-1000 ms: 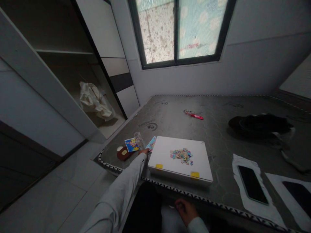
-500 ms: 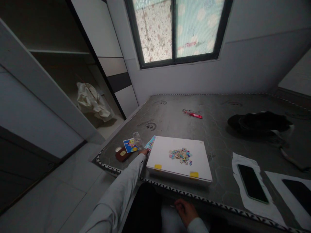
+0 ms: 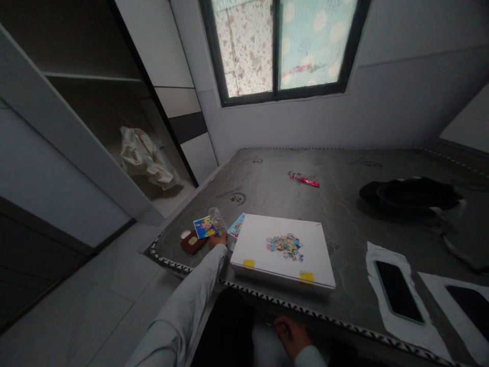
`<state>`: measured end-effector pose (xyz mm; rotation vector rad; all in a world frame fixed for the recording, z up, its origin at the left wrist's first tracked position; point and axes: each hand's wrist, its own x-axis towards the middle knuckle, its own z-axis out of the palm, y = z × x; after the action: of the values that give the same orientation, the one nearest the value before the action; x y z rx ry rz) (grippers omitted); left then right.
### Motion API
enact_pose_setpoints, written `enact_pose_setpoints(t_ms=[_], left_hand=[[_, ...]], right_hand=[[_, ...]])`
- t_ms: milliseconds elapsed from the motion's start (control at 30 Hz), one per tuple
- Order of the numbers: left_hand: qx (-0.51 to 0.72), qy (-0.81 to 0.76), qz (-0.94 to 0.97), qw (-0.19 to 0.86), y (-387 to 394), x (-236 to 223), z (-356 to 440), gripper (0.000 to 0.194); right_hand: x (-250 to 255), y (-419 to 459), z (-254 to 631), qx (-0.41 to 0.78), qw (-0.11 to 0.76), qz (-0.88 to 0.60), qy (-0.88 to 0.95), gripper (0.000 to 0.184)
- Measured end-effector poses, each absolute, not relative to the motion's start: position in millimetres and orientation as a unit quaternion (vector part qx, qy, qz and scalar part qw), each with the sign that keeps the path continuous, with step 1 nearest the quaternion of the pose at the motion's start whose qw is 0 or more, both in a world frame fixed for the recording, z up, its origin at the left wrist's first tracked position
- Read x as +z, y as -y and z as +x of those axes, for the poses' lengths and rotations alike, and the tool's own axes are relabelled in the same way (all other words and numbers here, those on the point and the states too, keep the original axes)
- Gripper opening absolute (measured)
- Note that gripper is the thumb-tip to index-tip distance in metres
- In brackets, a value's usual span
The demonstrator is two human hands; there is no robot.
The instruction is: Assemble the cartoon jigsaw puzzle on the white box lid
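Observation:
My left hand (image 3: 218,240) reaches to the left of the white box, its fingers closed at the near end of a clear plastic jar (image 3: 216,220); the dim light hides the fingertips. Beside it lie a blue and yellow picture card (image 3: 205,227) and a brown case (image 3: 193,243). A small round lid-like piece (image 3: 232,246) shows between this hand and the white box (image 3: 252,239), which has a heap of jigsaw pieces (image 3: 286,246) on top. Below the front edge, my right hand (image 3: 292,335) is curled, with a thin pale thing at its fingertips that I cannot make out.
Another picture card (image 3: 237,225) pokes out behind the box. A red packet (image 3: 305,181) lies farther back. To the right are a black bag-like item (image 3: 410,196) and a phone (image 3: 397,290) on white paper. An open wardrobe (image 3: 91,79) stands at the left.
My left hand has moved left, from the box's edge to the plastic jar, uncovering the small round piece. The jar's near end has shifted slightly. My right hand has stayed in place.

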<state>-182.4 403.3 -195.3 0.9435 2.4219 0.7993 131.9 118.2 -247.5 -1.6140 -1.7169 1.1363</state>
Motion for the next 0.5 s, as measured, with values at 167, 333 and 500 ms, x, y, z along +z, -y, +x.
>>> enact_pose_setpoints(t_ms=[167, 333, 500], left_hand=[[0.28, -0.881, 0.313, 0.216, -407, -200, -188, 0.036], [0.289, -0.88, 0.318, 0.203, -412, -208, -191, 0.038], [0.303, -0.855, 0.371, 0.2, -416, -214, -188, 0.036]], right_hand=[[-251, -120, 133, 0.422, 0.246, -0.594, 0.639, 0.032], [-255, -120, 134, 0.424, 0.222, -0.603, 0.638, 0.026], [-257, -121, 134, 0.434, 0.21, -0.598, 0.64, 0.027]])
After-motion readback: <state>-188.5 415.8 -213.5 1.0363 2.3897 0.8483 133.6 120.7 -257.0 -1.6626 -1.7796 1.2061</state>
